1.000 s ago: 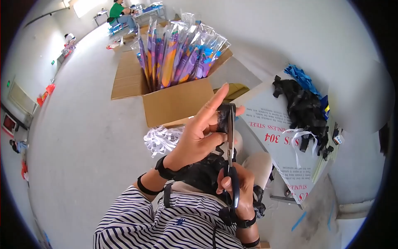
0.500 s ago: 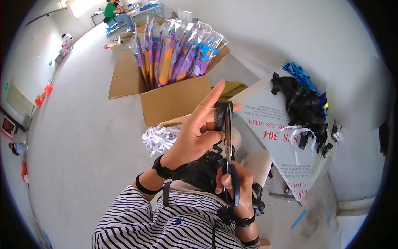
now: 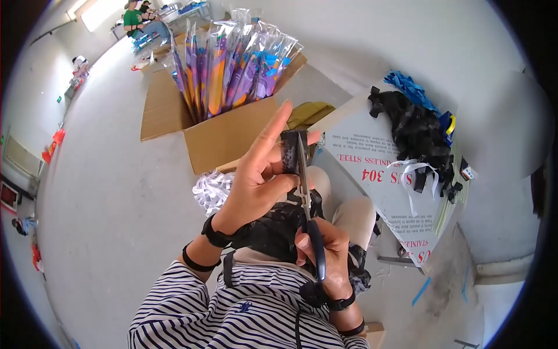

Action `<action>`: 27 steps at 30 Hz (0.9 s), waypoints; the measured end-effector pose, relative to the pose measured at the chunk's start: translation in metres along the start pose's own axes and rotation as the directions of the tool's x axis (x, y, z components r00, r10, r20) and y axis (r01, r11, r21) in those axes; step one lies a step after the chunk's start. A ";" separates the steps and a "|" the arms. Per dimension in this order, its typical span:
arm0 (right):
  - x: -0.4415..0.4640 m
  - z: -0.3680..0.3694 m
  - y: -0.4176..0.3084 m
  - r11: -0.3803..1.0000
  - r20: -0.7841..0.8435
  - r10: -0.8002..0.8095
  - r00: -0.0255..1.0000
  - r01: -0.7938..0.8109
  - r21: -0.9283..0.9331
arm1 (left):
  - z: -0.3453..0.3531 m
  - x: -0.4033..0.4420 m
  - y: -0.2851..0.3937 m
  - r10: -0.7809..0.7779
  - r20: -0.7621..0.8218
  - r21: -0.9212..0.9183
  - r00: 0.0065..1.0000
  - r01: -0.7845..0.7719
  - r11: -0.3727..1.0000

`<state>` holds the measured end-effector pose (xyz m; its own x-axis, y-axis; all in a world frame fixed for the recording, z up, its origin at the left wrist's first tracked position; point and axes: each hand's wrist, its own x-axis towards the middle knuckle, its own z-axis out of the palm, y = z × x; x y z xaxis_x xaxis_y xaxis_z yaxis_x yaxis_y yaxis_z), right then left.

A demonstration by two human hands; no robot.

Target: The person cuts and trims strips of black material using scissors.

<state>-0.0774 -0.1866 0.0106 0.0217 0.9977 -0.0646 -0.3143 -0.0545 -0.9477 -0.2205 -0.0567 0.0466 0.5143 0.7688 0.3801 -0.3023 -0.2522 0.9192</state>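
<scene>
My left hand (image 3: 256, 177) pinches a short black strip (image 3: 290, 154) between thumb and fingers, its index finger stretched out. My right hand (image 3: 328, 250) is wrapped around the dark handles of a pair of scissors (image 3: 303, 177). Pointing away from me, the blades lie against the right part of the strip, close to my left thumb. How far they have cut into it, I cannot tell. Beneath my hands, a heap of black strips (image 3: 270, 232) rests across my lap.
Ahead stands an open cardboard box (image 3: 224, 142) full of plastic-wrapped purple and orange items (image 3: 232, 75). White ribbon (image 3: 212, 192) lies beside it. On the right, a printed panel (image 3: 372, 151) carries black strips (image 3: 415, 125) and blue strips (image 3: 410, 87). A person in green (image 3: 133, 20) sits far off.
The whole view has shifted, so box, panel and hands all appear further left and slightly higher. Both hands keep their grips, and the scissors stay at the strip.
</scene>
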 end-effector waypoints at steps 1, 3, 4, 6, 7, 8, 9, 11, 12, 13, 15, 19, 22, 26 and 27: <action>0.000 0.000 0.000 1.000 -0.013 -0.007 1.000 0.007 -0.023 | 0.000 0.000 0.000 0.003 0.007 0.010 1.000 -0.003 1.000; 0.000 -0.001 0.002 0.999 -0.018 -0.018 1.000 0.018 -0.039 | 0.003 -0.001 0.002 -0.024 -0.008 -0.055 1.000 0.023 0.998; 0.000 -0.002 0.004 0.998 -0.022 -0.031 0.999 0.029 -0.056 | 0.004 -0.001 0.003 -0.050 -0.022 -0.121 0.999 0.047 0.992; 0.000 -0.003 0.005 0.995 -0.037 -0.057 0.998 0.054 -0.084 | 0.002 -0.002 0.003 -0.047 -0.017 -0.200 0.999 0.043 0.979; -0.001 -0.004 0.006 0.991 -0.050 -0.084 0.995 0.078 -0.111 | 0.000 -0.002 0.003 -0.043 -0.012 -0.276 0.999 0.038 0.960; -0.001 -0.004 0.005 0.991 -0.050 -0.084 0.995 0.078 -0.111 | -0.003 -0.002 0.000 -0.043 -0.012 -0.276 0.999 0.038 0.960; -0.002 -0.005 0.004 0.991 -0.060 -0.078 0.995 0.071 -0.112 | -0.008 -0.003 -0.005 -0.037 -0.029 -0.312 0.999 0.026 0.950; -0.003 -0.008 0.003 0.992 -0.069 -0.070 0.995 0.062 -0.112 | -0.015 -0.007 -0.009 -0.098 -0.112 -0.307 0.989 0.059 0.950; -0.003 -0.011 0.004 0.989 -0.054 -0.064 0.996 0.056 -0.136 | -0.019 -0.012 -0.016 -0.099 -0.113 -0.307 0.989 0.060 0.950; -0.003 -0.013 0.005 0.986 -0.040 -0.059 0.997 0.052 -0.159 | -0.023 -0.017 -0.026 -0.131 -0.098 -0.337 0.987 0.091 0.937; -0.003 -0.014 0.005 0.986 -0.036 -0.054 0.998 0.047 -0.160 | -0.022 -0.023 -0.031 -0.207 -0.072 -0.330 0.976 0.173 0.928; -0.004 -0.014 0.009 0.984 -0.030 -0.023 0.999 0.017 -0.179 | -0.011 -0.011 -0.022 -0.140 -0.058 -0.325 0.988 0.114 0.939; -0.004 -0.022 0.020 0.944 0.016 -0.096 0.995 0.096 -0.316 | -0.012 0.001 -0.015 -0.115 -0.137 -0.315 0.984 0.067 0.947; -0.006 -0.025 0.021 0.935 0.004 -0.098 0.995 0.093 -0.343 | -0.020 0.012 -0.022 -0.127 -0.146 -0.405 0.981 0.058 0.912; -0.007 -0.026 0.021 0.938 0.000 -0.083 0.997 0.078 -0.339 | -0.019 0.013 -0.022 -0.114 -0.165 -0.397 0.980 0.040 0.917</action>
<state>-0.0597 -0.1960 -0.0166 0.0475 0.9988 0.0140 0.0285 0.0127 -0.9995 -0.2224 -0.0302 0.0298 0.4056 0.8791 0.2502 -0.5752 0.0327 0.8174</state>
